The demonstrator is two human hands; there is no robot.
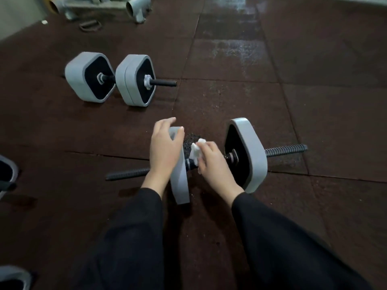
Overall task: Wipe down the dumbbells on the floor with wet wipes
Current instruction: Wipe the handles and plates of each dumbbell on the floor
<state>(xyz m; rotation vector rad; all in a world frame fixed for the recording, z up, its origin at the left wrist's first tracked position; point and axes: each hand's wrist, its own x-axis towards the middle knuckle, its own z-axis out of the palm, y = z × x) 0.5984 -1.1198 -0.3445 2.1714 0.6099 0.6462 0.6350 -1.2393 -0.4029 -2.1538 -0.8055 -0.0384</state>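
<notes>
A grey dumbbell with black faces lies across the dark floor in front of me; its right weight (249, 153) stands upright and a threaded bar end (287, 149) sticks out past it. My left hand (165, 151) rests over the top of the left weight (180, 181), thumb hooked on its upper edge. My right hand (211, 162) holds a crumpled white wet wipe (196, 151) against the inner black face of that weight, just above the handle. A second grey dumbbell (111, 78) stands further away at the left.
Parts of other grey weights show at the left edge (8, 170) and bottom left corner (14, 277). A grey metal machine base (134, 7) and a strap handle (90, 26) lie at the top left. Brown rubber floor tiles (314, 101) spread to the right.
</notes>
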